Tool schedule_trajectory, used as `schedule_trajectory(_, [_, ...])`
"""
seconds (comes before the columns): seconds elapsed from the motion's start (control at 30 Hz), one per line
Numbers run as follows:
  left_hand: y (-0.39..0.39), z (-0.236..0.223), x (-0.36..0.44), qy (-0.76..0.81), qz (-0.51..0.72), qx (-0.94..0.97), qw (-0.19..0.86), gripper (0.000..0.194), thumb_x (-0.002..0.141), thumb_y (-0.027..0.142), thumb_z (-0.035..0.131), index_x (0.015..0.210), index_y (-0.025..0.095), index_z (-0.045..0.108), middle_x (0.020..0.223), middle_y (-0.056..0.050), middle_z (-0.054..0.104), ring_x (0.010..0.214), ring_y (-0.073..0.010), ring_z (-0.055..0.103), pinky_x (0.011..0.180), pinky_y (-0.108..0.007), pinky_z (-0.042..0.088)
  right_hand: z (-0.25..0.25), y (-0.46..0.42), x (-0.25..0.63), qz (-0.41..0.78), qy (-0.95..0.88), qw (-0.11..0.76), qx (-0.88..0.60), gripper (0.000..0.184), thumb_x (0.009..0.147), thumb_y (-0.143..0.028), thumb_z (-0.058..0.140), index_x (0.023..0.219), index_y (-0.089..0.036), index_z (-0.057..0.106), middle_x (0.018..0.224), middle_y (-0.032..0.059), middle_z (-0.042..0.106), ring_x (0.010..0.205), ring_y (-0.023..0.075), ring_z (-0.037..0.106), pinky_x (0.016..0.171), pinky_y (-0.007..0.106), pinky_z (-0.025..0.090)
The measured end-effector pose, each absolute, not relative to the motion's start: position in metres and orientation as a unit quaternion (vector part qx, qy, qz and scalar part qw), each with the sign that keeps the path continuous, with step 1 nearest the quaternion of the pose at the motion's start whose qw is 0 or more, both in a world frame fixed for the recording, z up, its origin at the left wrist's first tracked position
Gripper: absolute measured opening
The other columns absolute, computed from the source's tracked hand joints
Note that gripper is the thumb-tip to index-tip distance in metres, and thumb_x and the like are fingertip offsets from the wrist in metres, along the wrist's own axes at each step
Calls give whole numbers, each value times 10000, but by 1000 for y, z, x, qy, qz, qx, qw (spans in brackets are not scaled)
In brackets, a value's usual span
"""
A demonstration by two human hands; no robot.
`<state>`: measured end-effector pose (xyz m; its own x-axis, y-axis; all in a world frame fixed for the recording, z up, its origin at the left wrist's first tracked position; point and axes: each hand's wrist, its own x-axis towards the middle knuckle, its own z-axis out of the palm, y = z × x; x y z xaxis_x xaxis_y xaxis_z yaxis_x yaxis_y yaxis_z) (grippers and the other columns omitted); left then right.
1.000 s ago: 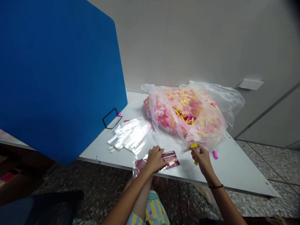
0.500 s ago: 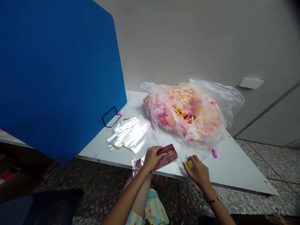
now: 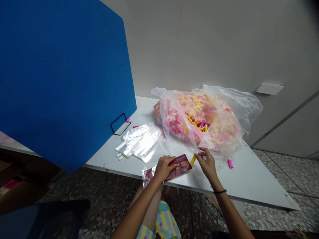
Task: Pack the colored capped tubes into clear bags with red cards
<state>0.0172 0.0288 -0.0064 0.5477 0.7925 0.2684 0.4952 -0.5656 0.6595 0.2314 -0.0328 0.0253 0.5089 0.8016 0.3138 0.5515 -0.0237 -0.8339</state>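
My left hand [image 3: 163, 167] grips a small clear pouch with a dark red printed card [image 3: 179, 166] inside, tilted up off the white table [image 3: 249, 179]. My right hand [image 3: 206, 162] pinches a small yellow tube [image 3: 192, 160] and holds its tip at the pouch's right end. Just behind both hands sits a big clear plastic bag [image 3: 201, 119] full of pink, yellow and red small tubes, open at the top.
A stack of empty clear pouches [image 3: 142, 141] lies left of the hands, with a few white caps [image 3: 119, 156] beside it. A loose pink tube [image 3: 230, 163] lies to the right. A blue divider panel [image 3: 62, 76] on a black wire foot [image 3: 120, 123] stands at the left.
The left hand lifted and tilted the pouch off the table. The right hand drew back toward me, then moved left and forward, bringing the yellow tube to the pouch's right end.
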Motion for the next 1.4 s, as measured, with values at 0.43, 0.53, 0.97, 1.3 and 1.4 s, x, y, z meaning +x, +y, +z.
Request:
schedule_trajectory(0.43, [28, -10, 19, 377, 270, 853, 242, 488, 788, 511, 583, 1156, 190, 592, 1010, -68, 622, 958, -211, 543, 841, -339, 416, 8, -15, 212, 184, -544, 412, -708, 306, 736, -383, 506, 863, -163, 676, 796, 87, 698, 738, 225, 635, 723, 354, 472])
schedule_trajectory(0.53, [28, -12, 19, 383, 278, 849, 237, 522, 761, 521, 605, 1162, 188, 582, 1024, -66, 615, 968, -214, 538, 847, -337, 411, 8, -15, 217, 162, -500, 427, -736, 286, 693, -385, 527, 815, -160, 655, 736, 74, 683, 694, 222, 622, 677, 339, 463])
schedule_trajectory(0.97, [29, -14, 20, 363, 290, 852, 240, 476, 757, 487, 624, 1123, 186, 585, 933, -53, 583, 914, -209, 527, 787, -314, 415, 9, -9, 218, 235, -561, 357, -709, 317, 754, -360, 476, 829, -156, 707, 898, 99, 719, 858, 232, 644, 801, 333, 450])
schedule_trajectory(1.3, [29, -15, 22, 370, 309, 840, 249, 473, 749, 477, 643, 1114, 180, 594, 921, -53, 581, 906, -209, 531, 790, -319, 418, 2, -11, 204, 190, -548, 318, -750, 300, 702, -415, 557, 844, -167, 648, 807, 83, 695, 732, 219, 621, 664, 301, 418])
schedule_trajectory(1.4, [29, -14, 22, 375, 315, 833, 256, 478, 745, 462, 656, 1123, 177, 594, 928, -55, 588, 912, -209, 532, 799, -321, 417, 0, -9, 203, 194, -526, 346, -753, 308, 688, -406, 563, 863, -160, 624, 749, 71, 676, 688, 209, 606, 643, 293, 410])
